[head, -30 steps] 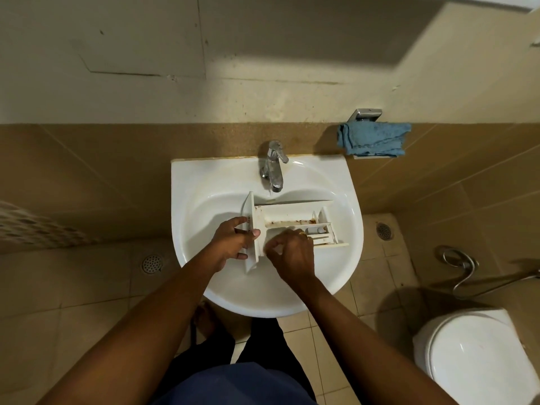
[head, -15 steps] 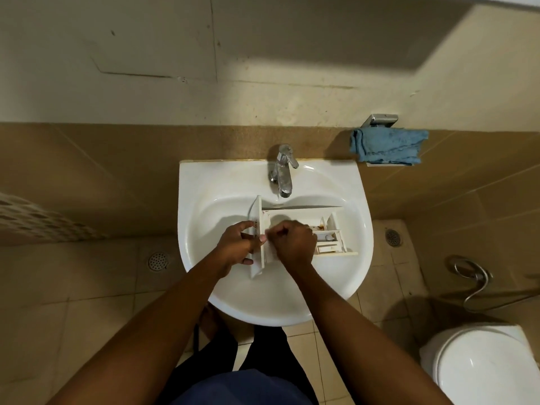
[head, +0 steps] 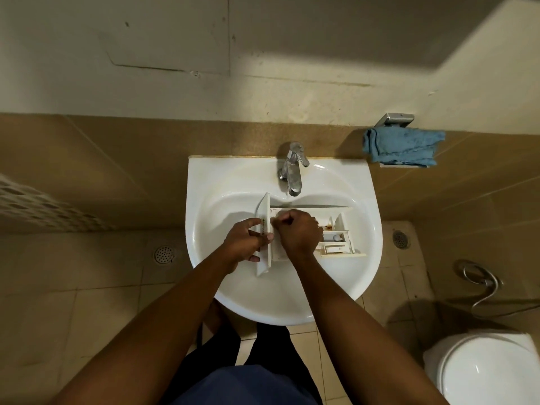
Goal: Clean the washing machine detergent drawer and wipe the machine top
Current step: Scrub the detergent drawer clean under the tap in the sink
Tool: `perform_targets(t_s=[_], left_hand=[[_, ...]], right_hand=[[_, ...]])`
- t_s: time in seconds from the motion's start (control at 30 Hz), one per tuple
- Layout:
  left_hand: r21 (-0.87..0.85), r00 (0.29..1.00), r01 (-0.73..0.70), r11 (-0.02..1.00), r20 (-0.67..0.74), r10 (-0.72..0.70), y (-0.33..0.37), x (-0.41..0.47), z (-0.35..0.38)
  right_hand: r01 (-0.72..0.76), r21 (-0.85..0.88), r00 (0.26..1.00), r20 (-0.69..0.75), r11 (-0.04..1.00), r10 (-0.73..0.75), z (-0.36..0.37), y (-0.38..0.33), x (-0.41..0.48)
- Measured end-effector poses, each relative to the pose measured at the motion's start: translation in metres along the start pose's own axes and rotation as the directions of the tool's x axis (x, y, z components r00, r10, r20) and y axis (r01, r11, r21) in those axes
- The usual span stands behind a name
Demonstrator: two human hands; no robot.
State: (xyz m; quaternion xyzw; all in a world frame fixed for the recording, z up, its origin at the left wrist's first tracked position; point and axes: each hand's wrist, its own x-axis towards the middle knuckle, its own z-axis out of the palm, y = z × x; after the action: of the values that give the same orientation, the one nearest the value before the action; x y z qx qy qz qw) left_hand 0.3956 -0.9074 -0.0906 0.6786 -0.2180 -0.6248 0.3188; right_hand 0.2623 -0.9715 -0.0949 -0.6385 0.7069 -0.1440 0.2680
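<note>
Tan tiled floor (head: pixel 87 287) — stained cream wall (head: pixel 292 54) above.

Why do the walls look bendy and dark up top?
Head view: the wide-angle lens curves the straight tile line; a big shadow darkens the upper wall; the white sink gleams around the detergent drawer.

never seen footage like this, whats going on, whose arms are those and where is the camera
No machine here: a person wears one camera on the head, looking down at their own arms. They stand at a white sink with a tap. In the basin lies a washing machine's detergent drawer. The left hand grips its front panel; the right hand is curled inside it, and whether it holds anything is hidden. A blue cloth sits on a wall holder; a toilet is at lower right.
</note>
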Motion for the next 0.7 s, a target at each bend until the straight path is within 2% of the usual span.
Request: perform_targets(t_s=[0.13, 0.27, 0.43, 0.6, 0.7], left_hand=[[0.001, 1.000, 0.004, 1.000, 0.004, -0.004, 0.001, 0.000, 0.001], [0.019, 1.000, 0.000, 1.000, -0.001, 0.000, 0.002, 0.001, 0.001], [0.013, 1.000, 0.007, 1.000, 0.006, -0.007, 0.001, 0.001, 0.001], [0.018, 1.000, 0.008, 1.000, 0.002, -0.008, 0.003, 0.000, 0.001], [0.015, 1.000, 0.006, 1.000, 0.000, -0.006, 0.002, 0.000, 0.001]], right_hand=[[-0.046, 0.016, 0.999, 0.020, 0.999, 0.046, 0.003, -0.001, 0.005], [-0.152, 0.043, 0.988, 0.038, 0.987, 0.151, -0.001, 0.004, 0.006], [-0.179, 0.233, 0.984, 0.062, 0.956, 0.169, 0.000, 0.002, 0.005], [-0.110, 0.106, 0.994, 0.006, 0.988, 0.110, 0.005, -0.009, 0.000], [-0.172, 0.154, 0.985, 0.046, 0.973, 0.167, 0.007, -0.005, -0.002]])
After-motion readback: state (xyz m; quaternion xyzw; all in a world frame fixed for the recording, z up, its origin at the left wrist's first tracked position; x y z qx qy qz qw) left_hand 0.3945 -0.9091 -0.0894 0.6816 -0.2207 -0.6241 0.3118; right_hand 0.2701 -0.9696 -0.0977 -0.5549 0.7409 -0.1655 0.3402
